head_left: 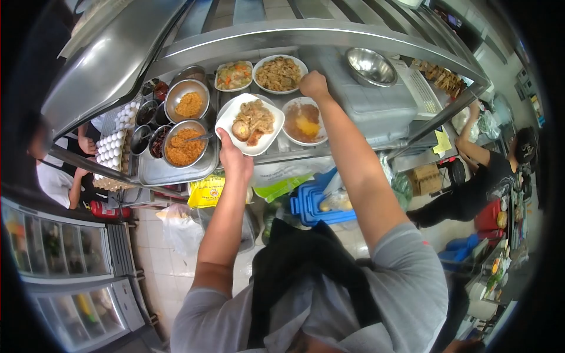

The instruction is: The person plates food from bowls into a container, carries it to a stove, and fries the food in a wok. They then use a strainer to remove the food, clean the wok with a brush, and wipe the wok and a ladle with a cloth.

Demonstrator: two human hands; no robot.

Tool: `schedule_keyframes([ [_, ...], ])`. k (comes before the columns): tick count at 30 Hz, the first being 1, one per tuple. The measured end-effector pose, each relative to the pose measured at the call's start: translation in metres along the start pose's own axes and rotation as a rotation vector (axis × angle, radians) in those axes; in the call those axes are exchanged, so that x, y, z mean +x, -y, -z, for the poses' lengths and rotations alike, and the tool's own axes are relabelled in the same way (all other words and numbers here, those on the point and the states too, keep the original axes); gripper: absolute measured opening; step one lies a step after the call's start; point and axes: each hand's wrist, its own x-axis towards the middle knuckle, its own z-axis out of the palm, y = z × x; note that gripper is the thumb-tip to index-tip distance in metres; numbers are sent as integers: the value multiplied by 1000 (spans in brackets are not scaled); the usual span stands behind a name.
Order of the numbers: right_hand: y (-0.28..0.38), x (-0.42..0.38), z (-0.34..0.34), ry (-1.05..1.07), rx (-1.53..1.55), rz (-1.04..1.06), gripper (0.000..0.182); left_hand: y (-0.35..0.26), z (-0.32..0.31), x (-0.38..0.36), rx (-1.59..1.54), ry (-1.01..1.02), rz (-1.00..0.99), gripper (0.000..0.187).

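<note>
The left hand (236,160) grasps a white plate (266,145) by its near rim, thumb on top, holding it out just past the fingertips; strips of pale brown food (256,117) and one rounded piece lie on it.

The right hand (314,86) is clenched at the right edge of a white bowl (278,92) of brown shredded food; I cannot tell whether it grips anything. Nearer the person than this hand, and right of the plate, stands another white bowl (306,143) with brown and yellow food. Beyond the left hand, past the plate, is a white dish (232,89) of mixed vegetables.

Left of the left hand, two steel bowls (205,101) (207,154) hold orange, crumbly food, the nearer with a spoon (199,138) in it. Farther left are trays of eggs (110,150). To the right of the right hand, a steel mixing bowl (371,69) rests on a grey container (362,109). Below the hands, under the tabletop (283,157), are a yellow bag (204,192) and a blue basket (318,207).
</note>
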Motion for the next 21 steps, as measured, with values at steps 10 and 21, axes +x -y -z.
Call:
schedule_keyframes([
  [10, -14, 23, -34, 124, 841, -453, 16, 9, -11, 16, -14, -64, 24, 70],
  [21, -3, -5, 13, 50, 715, -338, 15, 15, -30, 53, 33, -86, 18, 66],
])
